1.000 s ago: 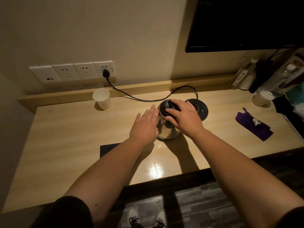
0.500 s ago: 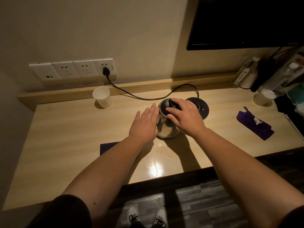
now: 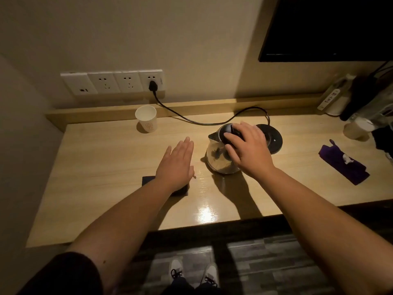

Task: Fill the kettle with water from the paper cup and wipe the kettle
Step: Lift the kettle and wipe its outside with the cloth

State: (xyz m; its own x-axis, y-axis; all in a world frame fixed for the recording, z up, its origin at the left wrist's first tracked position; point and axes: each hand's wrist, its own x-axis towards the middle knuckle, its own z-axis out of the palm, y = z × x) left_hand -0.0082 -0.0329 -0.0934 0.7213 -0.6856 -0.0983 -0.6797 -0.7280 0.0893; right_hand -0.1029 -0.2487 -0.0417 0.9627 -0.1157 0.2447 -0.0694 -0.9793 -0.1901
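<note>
On the tabletop, near its middle, the right hand lies over the top of the kettle, fingers curled round its dark lid and handle. The kettle stands upright on the wood, just beside its round black base, not on it. The left hand hovers flat to the left of the kettle, apart from it, fingers straight and together, holding nothing. Under its wrist lies a dark flat pad, partly hidden by the arm.

Further back and to the left, the cup stands upright near the raised back ledge, well apart from the kettle; whether it holds water cannot be told. A black cord runs from the base to a plug in the rightmost of four wall sockets. To the right lies a purple cloth with something small and white on it. Beyond it, at the far right corner, stand dim bottles and bags. A dark screen hangs on the wall above.
</note>
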